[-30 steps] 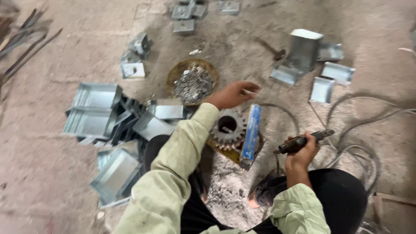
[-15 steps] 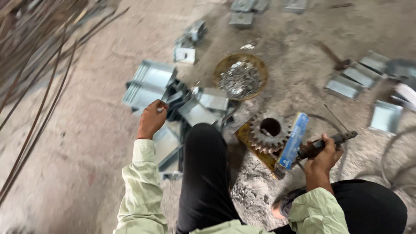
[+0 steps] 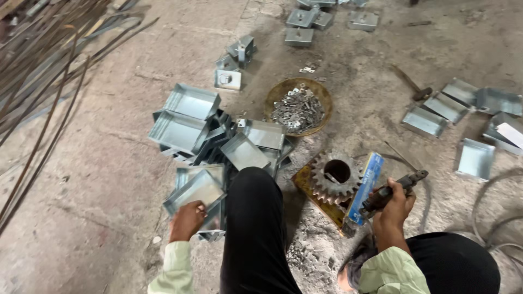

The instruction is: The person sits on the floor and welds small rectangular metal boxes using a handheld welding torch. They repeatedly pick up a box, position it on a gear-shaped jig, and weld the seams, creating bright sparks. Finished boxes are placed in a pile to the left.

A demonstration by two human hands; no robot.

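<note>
Metal tray (image 3: pixel 197 191), a shallow galvanized pan, lies tilted at the near edge of a loose heap of similar pans (image 3: pixel 188 117) on the concrete floor (image 3: pixel 98 179), just left of the person's black-trousered knee (image 3: pixel 255 218); its long axis runs from lower left up to upper right, with its open face turned up. The left hand (image 3: pixel 187 220) rests on the tray's near rim, fingers curled over the edge, though whether they truly pinch it or only touch it is hard to tell from this angle. The right hand (image 3: pixel 393 206) is closed around a dark pistol-shaped tool (image 3: pixel 391 191) whose barrel points up and to the right, away from the body. Just left of that hand a blue flat bar (image 3: pixel 365 188) lies leaning with its long axis running from lower left to upper right, touching a large rusty toothed gear (image 3: pixel 335 177) that sits on a yellowish block. Beyond the gear, a round brown basin (image 3: pixel 272 95) holds small metal pieces (image 3: pixel 297 109). More pans lie scattered to the right (image 3: pixel 476 159), well apart from the heap, and long steel rods (image 3: pixel 49 71) stretch across the upper left of the floor.
</note>
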